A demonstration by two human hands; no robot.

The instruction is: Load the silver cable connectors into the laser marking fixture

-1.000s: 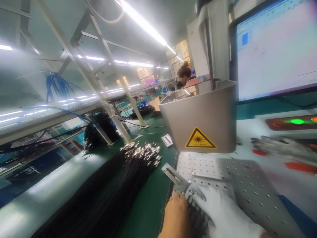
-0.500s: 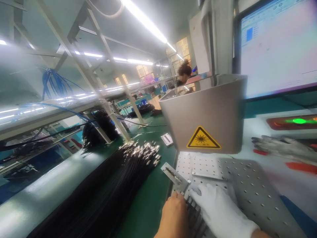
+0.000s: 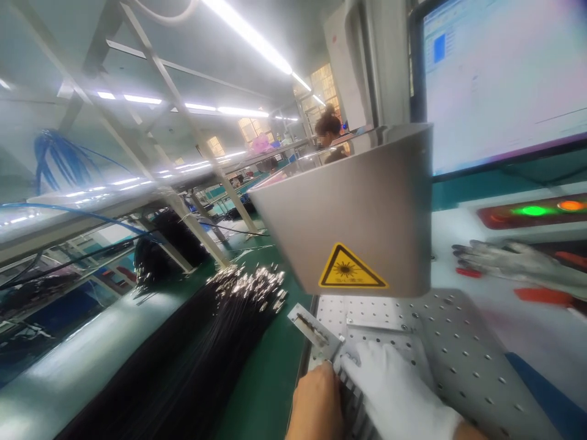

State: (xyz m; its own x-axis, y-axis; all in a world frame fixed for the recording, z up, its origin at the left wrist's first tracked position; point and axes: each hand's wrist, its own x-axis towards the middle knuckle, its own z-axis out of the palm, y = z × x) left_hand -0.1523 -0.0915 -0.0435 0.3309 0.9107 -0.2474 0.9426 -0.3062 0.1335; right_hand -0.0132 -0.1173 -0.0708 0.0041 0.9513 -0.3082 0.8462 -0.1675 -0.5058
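Observation:
My left hand (image 3: pixel 318 400), bare, is closed with its fingers curled at the near end of a slotted metal fixture (image 3: pixel 314 333); what it grips is hidden. Close beside it, my right hand (image 3: pixel 394 385) wears a white glove. Its thumb and fingers are pressed together against the fixture's right end, and anything between them is too small to make out. A row of grey metal slats (image 3: pixel 355 406) runs under and between both hands. The fixture lies at a slant on a perforated metal plate (image 3: pixel 458 342).
A metal shield with a yellow laser warning label (image 3: pixel 351 269) stands just beyond my hands. Black cables with shiny metal ends (image 3: pixel 247 287) lie to the left. A used glove (image 3: pixel 509 260) rests at right, below a monitor (image 3: pixel 504 79). Another person (image 3: pixel 329 131) is farther back.
The view has swung slightly right, so most things sit farther left. Both hands keep nearly the same hold at the fixture. An orange light now shows beside the green one.

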